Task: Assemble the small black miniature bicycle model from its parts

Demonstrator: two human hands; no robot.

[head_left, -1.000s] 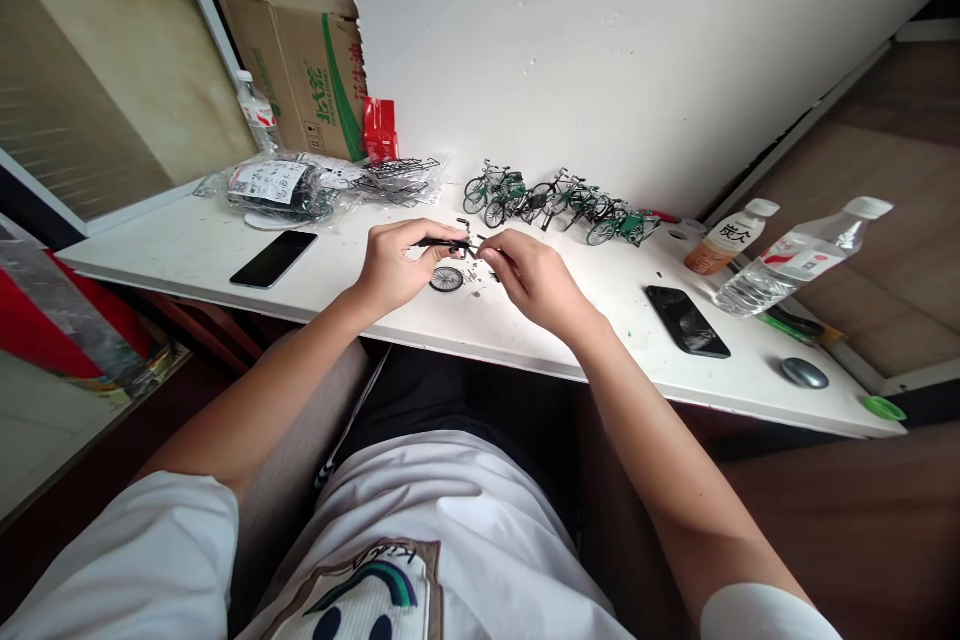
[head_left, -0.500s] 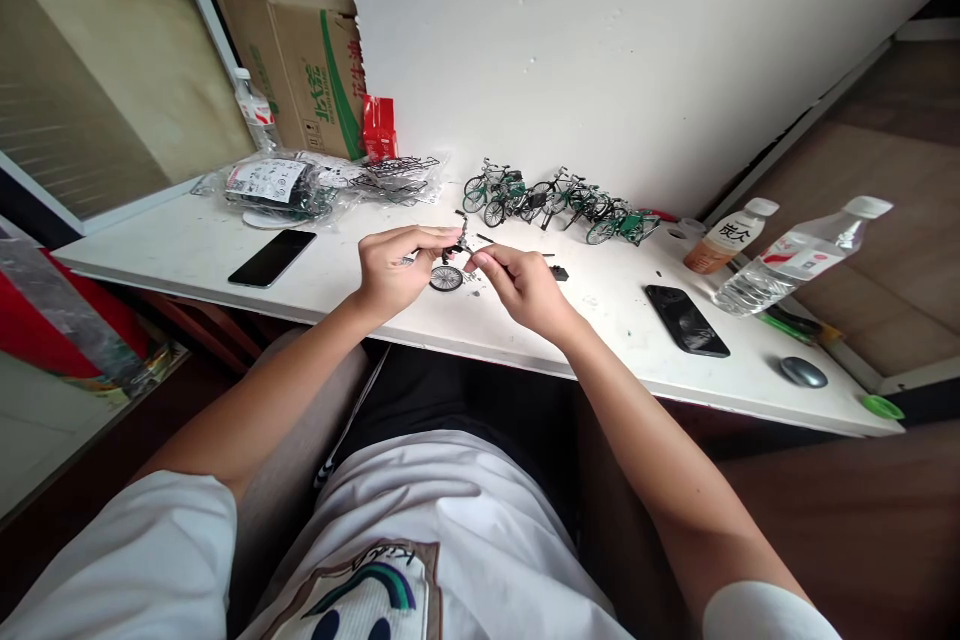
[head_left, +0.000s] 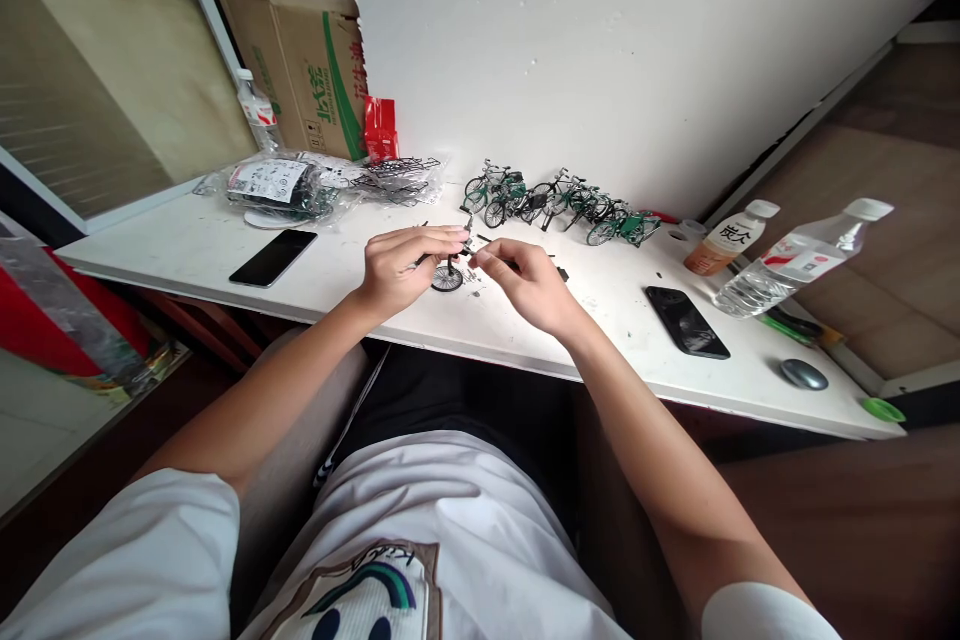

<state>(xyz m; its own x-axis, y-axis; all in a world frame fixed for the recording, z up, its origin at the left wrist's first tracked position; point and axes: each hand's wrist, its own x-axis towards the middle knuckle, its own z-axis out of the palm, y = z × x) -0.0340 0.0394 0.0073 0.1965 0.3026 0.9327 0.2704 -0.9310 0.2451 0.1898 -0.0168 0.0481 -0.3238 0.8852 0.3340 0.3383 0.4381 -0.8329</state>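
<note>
My left hand [head_left: 397, 265] is closed, its fingertips pinching a partly built model bicycle [head_left: 469, 232] with dark thin parts. Most of that model is hidden behind the fingers. Just below the left fingertips shows a small spoked wheel [head_left: 448, 279]; whether it is joined to the held piece I cannot tell. Close on the right, my right hand [head_left: 534, 288] has thumb and forefinger pressed together at the model's side, and what they grip is too small to make out. Tiny loose bits lie on the white table [head_left: 360, 305] beneath both hands.
Several finished model bicycles [head_left: 570, 200] stand along the wall. Bagged parts [head_left: 277, 185] and black wire frames [head_left: 397, 178] lie at back left. Phones [head_left: 272, 257] [head_left: 686, 321] flank the hands. At right are a brown drink bottle [head_left: 731, 238], a water bottle [head_left: 806, 258] and a mouse [head_left: 804, 374].
The held model has turned and tilted slightly between my fingers. My left fingertips have shifted a little to the right; both hands stay close together over the same spot.
</note>
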